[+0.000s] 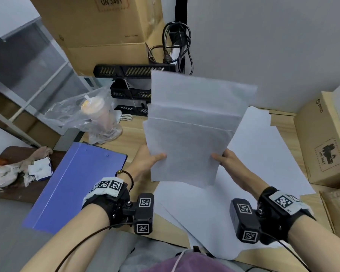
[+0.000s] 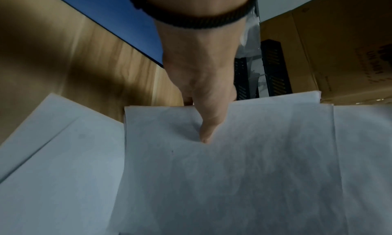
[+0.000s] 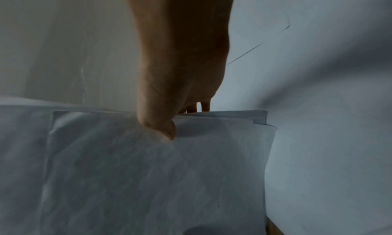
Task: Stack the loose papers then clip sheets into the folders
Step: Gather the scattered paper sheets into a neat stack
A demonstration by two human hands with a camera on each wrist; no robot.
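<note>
A bundle of white sheets (image 1: 190, 134) is held up off the desk, their top edges uneven and stepped. My left hand (image 1: 147, 161) pinches its left edge, thumb on the front; in the left wrist view the thumb (image 2: 208, 124) presses the top sheet (image 2: 233, 171). My right hand (image 1: 227, 160) pinches the right edge, and in the right wrist view its thumb (image 3: 161, 126) lies on the bundle (image 3: 159, 180) with fingers behind. More loose sheets (image 1: 263, 163) lie spread on the wooden desk under the bundle. A closed blue folder (image 1: 73, 183) lies at the left, overhanging the desk edge.
A drink cup in a clear plastic bag (image 1: 94, 114) stands behind the folder. Black trays (image 1: 133, 91) and large cardboard boxes (image 1: 106, 32) fill the back. Another cardboard box (image 1: 326, 142) sits at the right. Crumpled tissues (image 1: 18, 171) lie on a dark surface at far left.
</note>
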